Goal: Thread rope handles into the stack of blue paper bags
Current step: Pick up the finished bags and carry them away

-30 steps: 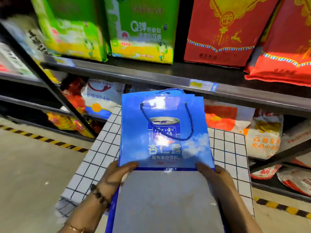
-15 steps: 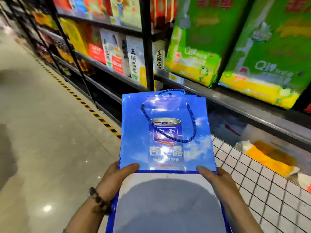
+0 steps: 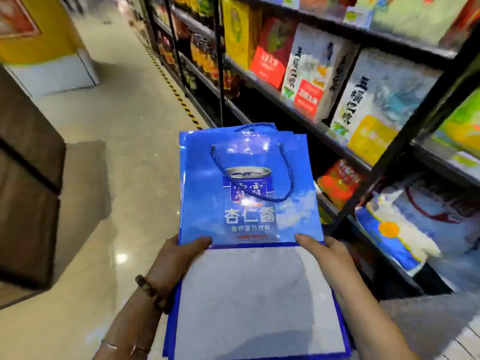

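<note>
Head camera: holding the stack of blue paper bags (image 3: 249,188) flat in mid-air, over the glossy floor (image 3: 124,152) beside store shelves (image 3: 311,123). Gripping its left edge with the left hand (image 3: 179,258), thumb on top; right edge likewise with the right hand (image 3: 327,255). Threaded through the top bag: a blue rope handle (image 3: 291,178), looped on the printed face.

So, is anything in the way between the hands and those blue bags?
Nothing visible. The left hand and right hand both pinch the stack of blue bags directly, one at each side.
</note>
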Available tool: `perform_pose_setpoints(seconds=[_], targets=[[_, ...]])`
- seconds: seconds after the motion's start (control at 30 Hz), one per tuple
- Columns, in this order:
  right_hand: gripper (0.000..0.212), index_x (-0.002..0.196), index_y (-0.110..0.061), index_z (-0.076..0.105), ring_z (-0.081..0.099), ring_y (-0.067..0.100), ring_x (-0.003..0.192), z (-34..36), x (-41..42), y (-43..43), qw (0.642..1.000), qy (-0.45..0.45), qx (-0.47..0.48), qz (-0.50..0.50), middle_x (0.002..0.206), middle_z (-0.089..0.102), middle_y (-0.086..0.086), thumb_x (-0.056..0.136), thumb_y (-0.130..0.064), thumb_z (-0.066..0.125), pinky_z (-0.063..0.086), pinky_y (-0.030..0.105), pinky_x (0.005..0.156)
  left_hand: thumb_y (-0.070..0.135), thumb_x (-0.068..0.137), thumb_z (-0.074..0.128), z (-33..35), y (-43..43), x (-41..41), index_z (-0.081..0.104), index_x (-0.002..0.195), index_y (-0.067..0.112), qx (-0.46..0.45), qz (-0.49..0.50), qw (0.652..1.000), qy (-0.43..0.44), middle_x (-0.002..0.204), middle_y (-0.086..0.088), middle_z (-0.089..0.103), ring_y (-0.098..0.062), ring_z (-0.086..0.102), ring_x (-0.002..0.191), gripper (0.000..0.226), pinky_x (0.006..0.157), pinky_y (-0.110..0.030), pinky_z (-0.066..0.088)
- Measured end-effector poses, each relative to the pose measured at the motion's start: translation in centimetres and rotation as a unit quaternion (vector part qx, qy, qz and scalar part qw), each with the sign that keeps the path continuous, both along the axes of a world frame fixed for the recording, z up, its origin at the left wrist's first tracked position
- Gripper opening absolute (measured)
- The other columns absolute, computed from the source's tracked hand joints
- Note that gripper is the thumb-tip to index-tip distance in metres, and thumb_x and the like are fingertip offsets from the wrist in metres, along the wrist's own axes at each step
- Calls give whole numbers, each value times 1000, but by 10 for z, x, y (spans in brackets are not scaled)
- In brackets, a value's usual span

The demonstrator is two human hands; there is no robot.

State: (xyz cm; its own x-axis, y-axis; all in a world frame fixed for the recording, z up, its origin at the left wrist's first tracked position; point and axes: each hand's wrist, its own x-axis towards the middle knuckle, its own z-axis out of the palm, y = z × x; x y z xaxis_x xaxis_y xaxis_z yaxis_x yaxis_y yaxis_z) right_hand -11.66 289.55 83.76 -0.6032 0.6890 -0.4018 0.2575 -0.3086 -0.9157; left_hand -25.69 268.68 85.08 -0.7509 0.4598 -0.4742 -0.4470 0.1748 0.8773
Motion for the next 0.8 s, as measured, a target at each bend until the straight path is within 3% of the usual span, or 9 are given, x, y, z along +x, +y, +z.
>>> perform_pose_setpoints(seconds=[0.07,0.23,0.3,0.37,0.43,0.53,0.7,0.8], targets=[[4,83,-9,68,66,9,53,-4,-39,6,1000,-6,6,15,59,70,-5,78,-8,69,48,15,44,24,65,70,-2,-1,-30,65,97,7,-2,1,1000,1,83,-9,74,-24,71,68,37,51,-26,53],[10,84,-11,69,69,15,62,-23,-131,37,999,-23,8,48,66,73,-2,76,-16,72,51,23,54,16,83,65,-17,20,-115,65,99,5,-27,1,999,-27,84,-14,73,-27,70,68,19,60,-32,55],[13,83,-12,70,69,13,64,-31,-173,52,998,-24,8,62,67,73,-3,74,-20,74,51,21,56,17,76,73,-20,35,-153,65,98,5,-25,1,999,-41,83,-15,73,-27,69,66,26,58,-31,56],[21,85,-10,71,70,24,73,-39,-216,70,998,-26,2,64,73,74,2,70,-24,77,54,34,68,22,65,72,-23,53,-196,64,100,4,-17,6,998,-57,86,-17,72,-28,69,67,40,60,-33,57],[19,86,-9,71,69,30,78,-42,-256,88,998,-27,-6,61,78,74,6,72,-20,76,53,42,76,15,69,72,-23,73,-236,63,102,2,-16,23,997,-78,86,-19,72,-29,69,66,37,60,-35,57],[21,90,-9,70,70,26,77,-43,-309,112,997,-32,-15,71,81,74,5,74,-22,74,54,41,76,9,80,60,-18,101,-290,63,101,1,-1,52,992,-112,83,-20,71,-30,68,61,22,55,-34,56],[27,90,-9,69,70,27,78,-48,-391,144,997,-39,-21,58,82,74,5,70,-25,77,55,46,80,19,61,67,-16,135,-371,63,107,0,-14,69,988,-135,89,-24,69,-33,67,64,50,64,-37,53],[23,88,-9,69,70,28,75,-49,-439,158,999,-34,-24,35,79,74,6,71,-22,77,56,40,73,22,68,68,-18,154,-425,63,108,-1,-25,50,991,-123,89,-23,70,-34,68,67,46,66,-37,52]])
